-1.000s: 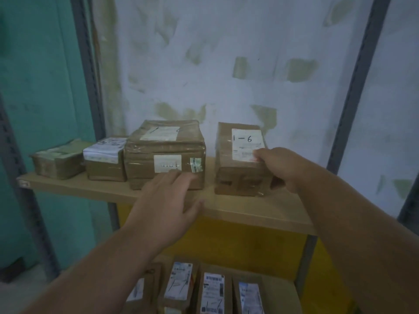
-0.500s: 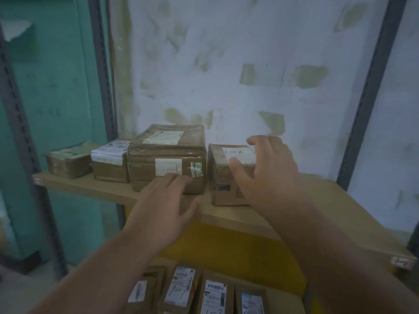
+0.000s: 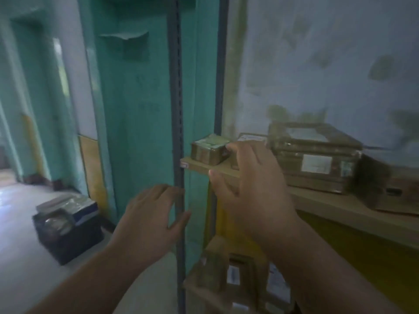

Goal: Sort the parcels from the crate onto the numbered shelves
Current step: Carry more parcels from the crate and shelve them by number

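Note:
A dark crate with parcels in it sits on the floor at the left. The wooden shelf carries a small taped box at its left end, a large taped parcel and another brown parcel at the right edge. My left hand hovers with spread fingers in front of the rack's grey upright, holding nothing. My right hand is raised before the shelf's front edge, fingers relaxed and empty; it hides most of a parcel behind it.
A lower shelf holds several labelled parcels standing on edge. A teal pillar stands left of the rack, with bare light floor around the crate. A yellow panel backs the space under the shelf.
The view has swung left, bringing the crate and floor into sight. My right hand has let go of the parcel marked 1-6 and pulled back; both hands have drifted left, empty.

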Demonstrator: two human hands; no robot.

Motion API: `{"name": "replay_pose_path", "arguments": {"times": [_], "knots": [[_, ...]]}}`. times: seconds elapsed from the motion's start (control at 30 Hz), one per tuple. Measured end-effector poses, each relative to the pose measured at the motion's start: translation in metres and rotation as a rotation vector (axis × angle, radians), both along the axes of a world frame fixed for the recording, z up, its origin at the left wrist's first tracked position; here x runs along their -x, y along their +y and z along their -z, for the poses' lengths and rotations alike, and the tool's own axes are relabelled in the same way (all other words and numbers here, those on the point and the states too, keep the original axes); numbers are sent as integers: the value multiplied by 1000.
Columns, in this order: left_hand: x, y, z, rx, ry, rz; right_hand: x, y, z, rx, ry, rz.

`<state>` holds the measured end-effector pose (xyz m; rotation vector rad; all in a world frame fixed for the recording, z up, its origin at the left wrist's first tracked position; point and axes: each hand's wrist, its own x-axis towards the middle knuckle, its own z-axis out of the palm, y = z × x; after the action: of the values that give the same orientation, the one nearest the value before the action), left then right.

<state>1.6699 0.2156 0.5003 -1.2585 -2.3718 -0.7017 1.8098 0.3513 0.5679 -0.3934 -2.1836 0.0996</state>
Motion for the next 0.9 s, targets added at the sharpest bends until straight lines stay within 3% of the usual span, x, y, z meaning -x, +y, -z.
{"name": "replay_pose_path", "arguments": {"times": [0.27, 0.6, 0.9], "knots": [[132, -142, 43, 199, -61, -262, 170, -105, 27, 38, -148, -214], [320, -239, 93, 263, -165, -574, 416, -164, 80, 31, -272, -522], [475, -343, 120, 261, -328, -833, 650, -260, 114, -48, -495, -733]]}}
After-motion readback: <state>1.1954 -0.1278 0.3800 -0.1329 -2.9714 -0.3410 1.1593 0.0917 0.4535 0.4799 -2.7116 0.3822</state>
